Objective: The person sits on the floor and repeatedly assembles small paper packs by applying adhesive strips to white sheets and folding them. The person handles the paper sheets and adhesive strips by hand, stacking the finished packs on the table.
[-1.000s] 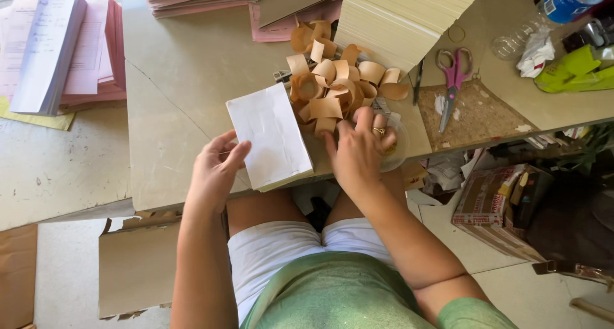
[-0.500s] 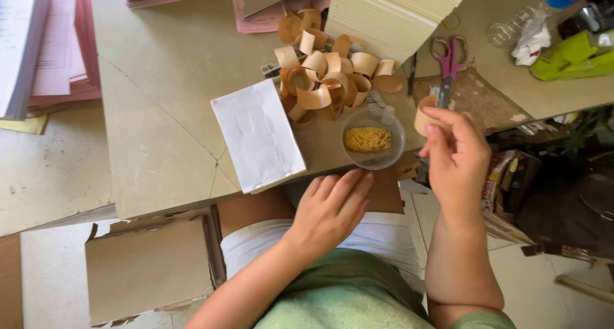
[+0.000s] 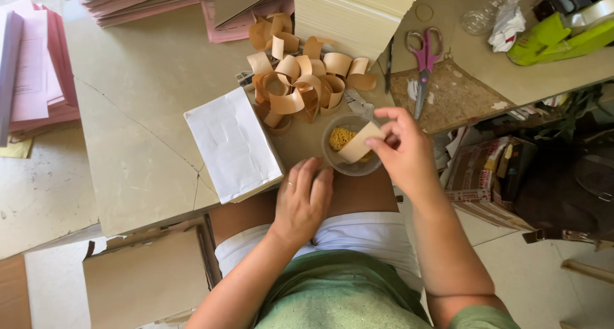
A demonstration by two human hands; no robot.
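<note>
- Right hand (image 3: 401,151): grip pinching a tan paper strip (image 3: 359,143), long axis slanting over the small clear bowl (image 3: 350,146) on the bench (image 3: 147,98).
- Left hand (image 3: 304,200): empty, fingers loosely extended, just beside the bowl.

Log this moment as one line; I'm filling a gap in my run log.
right hand: pinches tan paper strip over clear bowl of yellow paste | left hand: empty, at table edge | white packet: flat on table

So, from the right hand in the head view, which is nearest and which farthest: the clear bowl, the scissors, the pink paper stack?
From the right hand:
1. Clear bowl, just left of it, beneath the held strip.
2. Scissors, above, up the table.
3. Pink paper stack, far left edge.
</note>
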